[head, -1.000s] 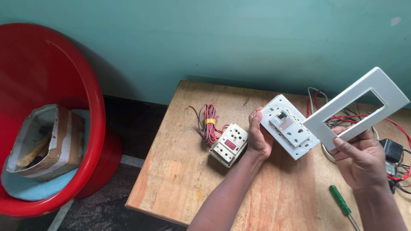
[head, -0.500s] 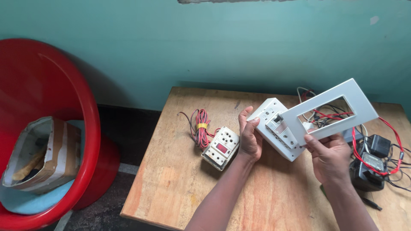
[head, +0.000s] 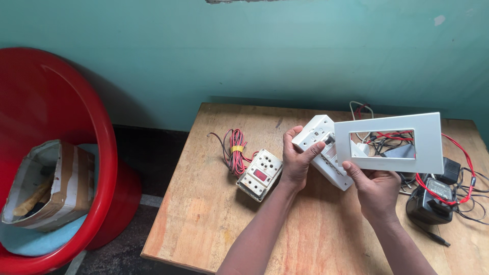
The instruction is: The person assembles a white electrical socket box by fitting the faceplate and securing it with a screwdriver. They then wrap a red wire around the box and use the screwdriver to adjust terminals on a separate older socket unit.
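My left hand (head: pixel 296 162) grips a white switch box (head: pixel 320 136) by its left end, held tilted above the wooden table (head: pixel 214 203). My right hand (head: pixel 374 186) holds a white rectangular cover frame (head: pixel 427 146) by its lower edge. The frame has an open window and overlaps the box's right part, hiding it. Whether frame and box touch is unclear.
A white socket unit with a red switch (head: pixel 259 174) lies on the table left of my hands, beside a coil of red and black wire (head: pixel 235 150). Black adapters (head: pixel 431 202) and tangled wires (head: pixel 461 153) lie at the right. A red tub chair (head: pixel 66 127) holding a taped box (head: pixel 48 186) stands on the left.
My right hand has brought the frame leftward and down until it overlaps the switch box. My view has shifted, so the adapters and wires at the right now show.
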